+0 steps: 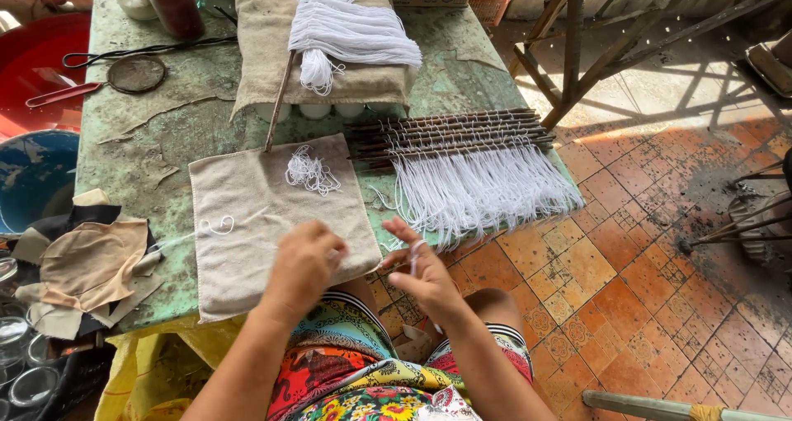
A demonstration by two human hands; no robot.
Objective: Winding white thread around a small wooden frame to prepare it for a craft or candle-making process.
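- The bench [165, 165], topped in worn green, carries everything; places below are given from the beige cloth [272, 215] lying at its near edge.
- Beyond the cloth, to its right, a row of dark sticks [454, 132] holds a white string fringe [483, 190] that hangs over the bench edge.
- Straight beyond the cloth, a white yarn bundle [346, 33] rests on a folded burlap sack [272, 50].
- Left of the cloth lies a heap of fabric scraps [91, 264].
- On the cloth's far part sits a small tangle of cut strings [311, 174].
- The left hand [305, 264] hovers over the cloth's near right corner, curled almost closed; it seems to pinch a thread, but the fingertips face away.
- The right hand [425, 277], just off that corner, is part closed, with a short white string [415, 252] looped about a finger.
- Judging from this, the step is tying or looping one string: it would go best with the strand kept taut between both hands and the work kept over the cloth so loose ends stay in sight.
- Hard to make out: whether one strand joins both hands, and any knot. The jars at the far edge and the glasses low on the left are cut off.
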